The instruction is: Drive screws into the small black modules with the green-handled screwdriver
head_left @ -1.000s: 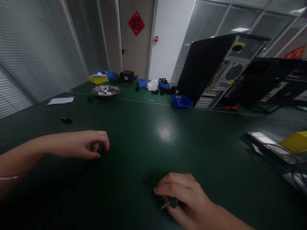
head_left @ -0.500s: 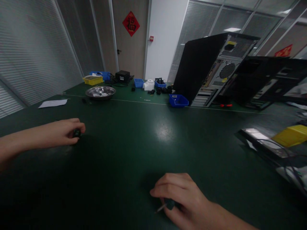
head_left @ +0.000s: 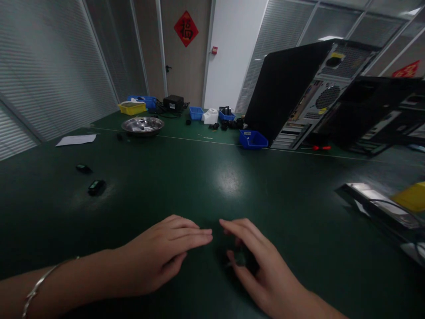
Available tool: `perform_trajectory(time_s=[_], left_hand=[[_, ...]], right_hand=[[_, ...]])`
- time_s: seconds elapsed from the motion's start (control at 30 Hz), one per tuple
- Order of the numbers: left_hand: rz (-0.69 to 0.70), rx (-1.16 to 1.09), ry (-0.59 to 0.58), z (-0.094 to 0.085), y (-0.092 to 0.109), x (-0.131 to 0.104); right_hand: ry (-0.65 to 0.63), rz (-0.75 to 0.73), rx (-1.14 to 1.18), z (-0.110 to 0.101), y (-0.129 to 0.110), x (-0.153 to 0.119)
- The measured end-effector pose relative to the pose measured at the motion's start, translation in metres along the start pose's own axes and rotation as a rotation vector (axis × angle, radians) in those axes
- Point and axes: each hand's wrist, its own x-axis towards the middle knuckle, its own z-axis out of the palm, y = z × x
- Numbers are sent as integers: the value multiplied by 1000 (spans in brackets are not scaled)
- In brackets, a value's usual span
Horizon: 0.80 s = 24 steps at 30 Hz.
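Note:
In the head view my left hand is held above the table's near middle. Its fingers are stretched out and nothing is in them. Just to its right, my right hand curls around a small screwdriver. Only part of its dark handle shows, with a blurred thin shaft by the thumb. Between the two sets of fingertips is a narrow gap. Farther left on the green table lies a small black device with a greenish face. A second small black piece rests behind it.
A steel bowl and a white paper lie at the back left. A blue bin stands beside a black computer tower. To the right are a metal drive, cables and a yellow bin.
My left hand has let go of the small black device on the left and moved right, towards my right hand. My right hand, still around the screwdriver, has shifted slightly forward.

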Motion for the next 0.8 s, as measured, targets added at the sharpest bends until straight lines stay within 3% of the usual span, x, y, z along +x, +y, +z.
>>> perform_trajectory(time_s=[0.23, 0.43, 0.6, 0.8], left_hand=[[-153, -53, 79, 3, -7, 0], [-195, -93, 121, 5, -12, 3], [-187, -140, 142, 6, -1, 5], [-189, -111, 127, 11, 21, 21]], right_hand=[[-72, 52, -33, 2, 7, 4], [-10, 89, 75, 0, 12, 5], [51, 8, 163, -7, 7, 5], [131, 40, 189, -2, 13, 2]])
